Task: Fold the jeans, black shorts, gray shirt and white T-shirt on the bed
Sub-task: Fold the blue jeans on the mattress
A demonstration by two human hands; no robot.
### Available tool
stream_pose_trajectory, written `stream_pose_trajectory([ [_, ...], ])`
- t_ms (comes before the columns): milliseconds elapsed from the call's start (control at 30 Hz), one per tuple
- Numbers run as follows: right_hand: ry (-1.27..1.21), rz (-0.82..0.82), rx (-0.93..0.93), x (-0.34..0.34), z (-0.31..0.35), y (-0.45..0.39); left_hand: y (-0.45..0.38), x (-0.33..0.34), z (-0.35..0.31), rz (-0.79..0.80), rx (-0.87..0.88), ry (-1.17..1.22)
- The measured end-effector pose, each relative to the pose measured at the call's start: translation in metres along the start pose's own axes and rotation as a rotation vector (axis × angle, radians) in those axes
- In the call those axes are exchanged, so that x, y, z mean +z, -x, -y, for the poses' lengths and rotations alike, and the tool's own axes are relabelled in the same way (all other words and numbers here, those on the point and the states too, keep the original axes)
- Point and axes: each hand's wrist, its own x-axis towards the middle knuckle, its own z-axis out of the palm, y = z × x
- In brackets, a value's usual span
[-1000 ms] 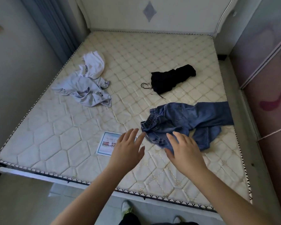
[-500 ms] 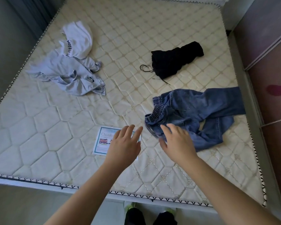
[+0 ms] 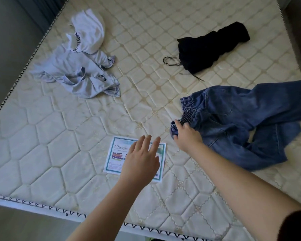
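Jeans [image 3: 247, 122] sprawl crumpled at the frame's right on the bed [image 3: 59, 140]. Upper left, we see the gray shirt [image 3: 76, 75] beneath the white T-shirt [image 3: 89, 32]; black shorts [image 3: 210, 47] lie upper right. Our right hand [image 3: 186, 134] grips the jeans' waistband; our left hand [image 3: 141, 159] hovers spread over a label [image 3: 115, 153].

Bed [image 3: 42, 145] bears jeans [image 3: 241, 122], black shorts [image 3: 210, 47], gray shirt [image 3: 76, 73], white T-shirt [image 3: 89, 30].

Matt blue denim jeans [image 3: 241, 119] (elastic waist), quilted cloth mattress [image 3: 59, 136], glossy printed label [image 3: 115, 159]
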Motion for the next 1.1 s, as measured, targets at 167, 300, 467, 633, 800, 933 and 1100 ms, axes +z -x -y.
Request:
stream_pose_trajectory([
  [167,-0.014,0.136,0.069,0.017,-0.003,-0.034,0.006,0.009,0.008,0.001,-0.042,0.026],
  [300,-0.012,0.196,0.100,0.027,-0.011,-0.041,0.012,0.007,0.006,0.018,-0.047,0.019],
  [467,-0.032,0.044,0.132,0.019,-0.031,-0.017,0.019,0.001,-0.004,0.018,-0.043,-0.010],
  [633,-0.119,-0.190,0.099,-0.003,-0.071,0.027,0.007,-0.008,-0.028,0.014,0.061,-0.020],
  [800,-0.187,-0.272,0.039,-0.054,-0.120,0.086,-0.003,-0.018,-0.074,-0.005,0.133,0.023],
  [933,-0.180,-0.290,-0.103,-0.109,-0.149,0.144,-0.004,-0.027,-0.112,0.015,0.178,0.049],
  [1100,-0.224,-0.321,-0.197,-0.184,-0.174,0.222,0.000,-0.046,-0.154,0.027,0.195,0.094],
])
